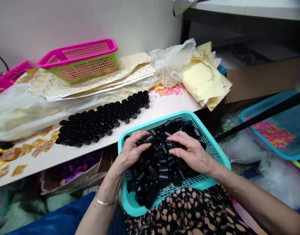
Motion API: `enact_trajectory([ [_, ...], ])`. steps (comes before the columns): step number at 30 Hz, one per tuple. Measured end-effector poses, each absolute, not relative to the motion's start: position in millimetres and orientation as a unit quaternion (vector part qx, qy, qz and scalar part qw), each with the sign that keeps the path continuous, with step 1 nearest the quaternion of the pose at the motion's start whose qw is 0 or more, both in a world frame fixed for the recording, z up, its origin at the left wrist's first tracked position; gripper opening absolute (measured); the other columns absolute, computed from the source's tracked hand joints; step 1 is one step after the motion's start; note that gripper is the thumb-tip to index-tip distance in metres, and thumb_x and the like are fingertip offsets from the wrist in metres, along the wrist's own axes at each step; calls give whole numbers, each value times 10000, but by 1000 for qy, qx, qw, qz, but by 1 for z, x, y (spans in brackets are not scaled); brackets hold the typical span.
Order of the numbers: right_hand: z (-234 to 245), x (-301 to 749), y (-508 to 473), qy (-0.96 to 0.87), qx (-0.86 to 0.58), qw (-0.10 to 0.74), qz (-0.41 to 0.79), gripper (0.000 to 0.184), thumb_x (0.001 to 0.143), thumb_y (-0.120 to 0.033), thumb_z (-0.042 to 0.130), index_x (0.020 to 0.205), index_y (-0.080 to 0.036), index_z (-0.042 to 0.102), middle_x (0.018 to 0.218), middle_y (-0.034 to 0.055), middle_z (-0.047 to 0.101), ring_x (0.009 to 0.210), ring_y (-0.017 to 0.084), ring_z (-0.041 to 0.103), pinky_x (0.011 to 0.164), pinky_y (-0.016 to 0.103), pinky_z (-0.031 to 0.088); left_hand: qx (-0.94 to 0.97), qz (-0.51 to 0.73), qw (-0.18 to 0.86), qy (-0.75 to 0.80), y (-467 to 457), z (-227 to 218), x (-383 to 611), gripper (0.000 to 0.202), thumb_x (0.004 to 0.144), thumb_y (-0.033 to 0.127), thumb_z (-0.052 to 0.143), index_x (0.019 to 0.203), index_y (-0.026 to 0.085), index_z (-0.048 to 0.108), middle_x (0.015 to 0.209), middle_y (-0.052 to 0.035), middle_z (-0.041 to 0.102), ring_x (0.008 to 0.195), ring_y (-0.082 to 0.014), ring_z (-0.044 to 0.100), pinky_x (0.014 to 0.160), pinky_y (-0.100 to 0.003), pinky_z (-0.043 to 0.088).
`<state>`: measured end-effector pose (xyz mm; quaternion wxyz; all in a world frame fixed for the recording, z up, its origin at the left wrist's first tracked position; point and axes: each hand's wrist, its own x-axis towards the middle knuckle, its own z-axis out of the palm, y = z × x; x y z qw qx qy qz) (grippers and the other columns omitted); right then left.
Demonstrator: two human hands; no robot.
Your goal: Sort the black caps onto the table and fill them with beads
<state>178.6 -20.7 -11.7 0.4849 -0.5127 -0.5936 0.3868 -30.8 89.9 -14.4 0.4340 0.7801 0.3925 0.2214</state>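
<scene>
A turquoise basket (126, 199) rests on my lap, filled with a loose heap of small black plastic cups (163, 169). My left hand (131, 150) is over its left side, thumb and fingers closed around one black cup (148, 138). Opposite it, my right hand (192, 151) pinches another black cup (173, 144) between thumb and fingers. The two hands are a short way apart, both just above the heap. On the white table, several rows of black cups (98, 122) stand packed together, their round ends facing up.
Behind the rows lie printed sheets (137, 73) under a pink and green basket (86, 67). Small yellow packets (39, 147) are scattered at left. Pink and yellow bits (169, 89) lie by a plastic bag (173, 62). Another blue basket (284, 98) is at right.
</scene>
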Motion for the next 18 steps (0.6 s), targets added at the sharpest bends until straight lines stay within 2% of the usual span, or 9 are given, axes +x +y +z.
enact_trajectory([
  [2, -7, 178, -20, -615, -510, 492, 345, 291, 831, -177, 588, 1118, -227, 607, 1004, 38, 531, 960, 157, 510, 855, 309, 428, 684, 250, 582, 362, 82, -9, -32, 322, 748, 235, 676, 1065, 211, 630, 1043, -51, 601, 949, -202, 552, 853, -348, 433],
  [4, -4, 176, -18, -625, -507, 491, 333, 309, 849, -178, 567, 1150, -245, 584, 1023, 38, 514, 955, 152, 514, 835, 296, 443, 624, 262, 657, 331, 76, -6, -30, 331, 723, 212, 709, 1049, 216, 655, 1043, -45, 594, 945, -193, 562, 844, -320, 450],
  [13, -1, 177, -15, -640, -496, 472, 348, 331, 844, -154, 556, 1155, -265, 588, 1009, 35, 505, 938, 154, 517, 803, 287, 456, 601, 263, 695, 293, 73, -5, -22, 338, 668, 162, 753, 1001, 194, 711, 1021, -68, 599, 943, -178, 553, 785, -266, 482],
  [18, -7, 175, -15, -620, -502, 479, 365, 307, 834, -155, 574, 1123, -254, 611, 988, 35, 514, 913, 155, 523, 790, 291, 455, 495, 335, 729, 335, 65, -3, -12, 400, 537, 82, 818, 903, 193, 703, 899, -28, 670, 830, -144, 612, 756, -248, 500],
])
